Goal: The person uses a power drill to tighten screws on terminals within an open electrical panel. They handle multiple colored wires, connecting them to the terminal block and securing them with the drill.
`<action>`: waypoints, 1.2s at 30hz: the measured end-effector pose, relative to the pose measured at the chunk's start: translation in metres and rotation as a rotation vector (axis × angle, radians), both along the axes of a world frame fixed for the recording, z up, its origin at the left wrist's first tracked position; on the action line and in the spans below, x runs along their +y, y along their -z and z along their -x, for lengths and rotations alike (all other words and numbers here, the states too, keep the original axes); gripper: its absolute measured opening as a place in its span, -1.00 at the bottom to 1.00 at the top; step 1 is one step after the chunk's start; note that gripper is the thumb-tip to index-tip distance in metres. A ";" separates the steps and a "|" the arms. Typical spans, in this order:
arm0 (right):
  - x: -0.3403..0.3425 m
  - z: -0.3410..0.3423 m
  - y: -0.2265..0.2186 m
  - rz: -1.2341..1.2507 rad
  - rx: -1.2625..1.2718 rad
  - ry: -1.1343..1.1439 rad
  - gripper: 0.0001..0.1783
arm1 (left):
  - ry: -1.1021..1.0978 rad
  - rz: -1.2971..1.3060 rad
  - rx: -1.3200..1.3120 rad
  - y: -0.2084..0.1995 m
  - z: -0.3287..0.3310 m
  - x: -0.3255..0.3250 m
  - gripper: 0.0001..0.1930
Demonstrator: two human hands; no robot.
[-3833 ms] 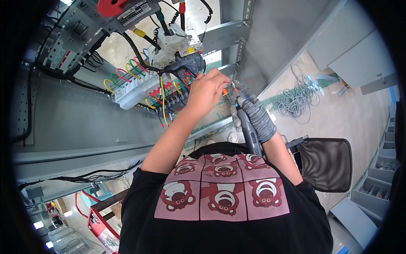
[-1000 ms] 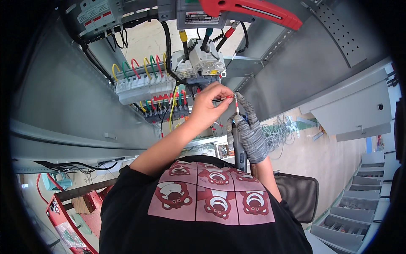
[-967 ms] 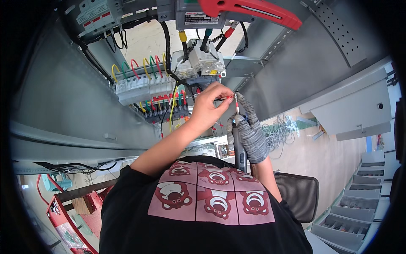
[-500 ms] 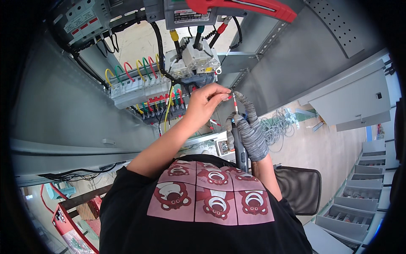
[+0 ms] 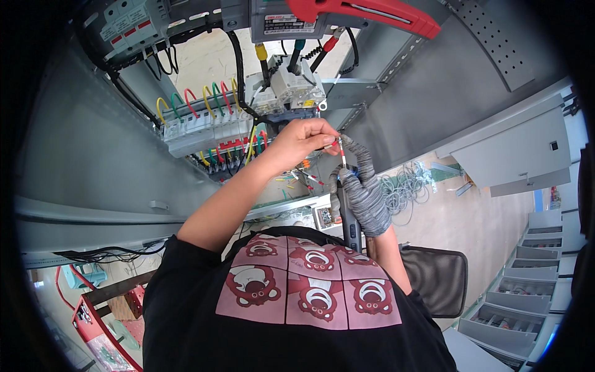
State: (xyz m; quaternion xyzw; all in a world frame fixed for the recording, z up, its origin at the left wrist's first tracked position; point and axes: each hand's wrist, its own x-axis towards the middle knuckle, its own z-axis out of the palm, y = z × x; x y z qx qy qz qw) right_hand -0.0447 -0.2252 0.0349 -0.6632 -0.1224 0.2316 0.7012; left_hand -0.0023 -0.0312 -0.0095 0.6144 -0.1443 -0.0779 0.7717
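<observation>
My bare left hand (image 5: 308, 141) is closed in a pinch at the top of a slim red-and-silver bit (image 5: 343, 153). What its fingertips hold is too small to make out. My right hand (image 5: 367, 198), in a grey striped knit glove, is wrapped around a dark electric screwdriver (image 5: 351, 224) that points upward with the bit at its upper end. The gloved index finger reaches up beside the bit, close to my left fingertips. Both hands are in front of the open cabinet, just below a grey-white device with a clear cover (image 5: 291, 87).
Left of my hands runs a row of breakers (image 5: 204, 133) with yellow, green and red wires. A red handle (image 5: 372, 13) crosses the top. Grey cabinet walls stand on both sides. Coiled wire (image 5: 406, 189) lies on the floor at right, near a black mesh chair (image 5: 434, 279) and drawers (image 5: 508, 316).
My left hand stays at the bit's tip while its wrist and forearm have shifted slightly up and left. The screwdriver has moved slightly. The cabinet sits a little lower in view.
</observation>
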 end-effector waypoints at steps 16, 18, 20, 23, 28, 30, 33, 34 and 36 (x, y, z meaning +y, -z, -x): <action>0.001 -0.008 0.001 0.156 -0.111 0.000 -0.45 | -0.024 -0.084 -0.067 0.002 0.000 0.002 -0.83; 0.000 -0.008 0.003 0.165 -0.133 0.001 -0.44 | 0.028 -0.063 -0.023 0.002 0.000 0.004 -0.84; -0.001 -0.007 0.003 0.182 -0.129 -0.010 -0.43 | 0.083 -0.043 0.019 0.001 -0.002 0.007 -0.84; -0.001 -0.010 0.002 0.213 -0.150 -0.054 -0.42 | 0.162 -0.020 0.105 -0.003 -0.006 0.015 -0.83; 0.000 -0.014 0.000 0.170 -0.092 -0.084 -0.42 | 0.123 0.028 0.169 -0.006 -0.003 0.018 -0.83; 0.002 -0.014 -0.003 0.148 -0.044 -0.074 -0.41 | 0.017 0.005 0.105 -0.002 0.005 0.014 -0.80; 0.005 -0.012 -0.008 0.104 0.047 -0.050 -0.40 | -0.117 -0.199 -0.023 0.016 0.019 0.008 -0.71; 0.005 -0.016 -0.005 0.098 0.057 -0.055 -0.40 | -0.186 -0.303 -0.094 0.020 0.023 0.007 -0.73; 0.005 -0.022 -0.002 0.081 0.049 -0.090 -0.38 | -0.345 -0.528 -0.237 0.023 0.033 0.000 -0.75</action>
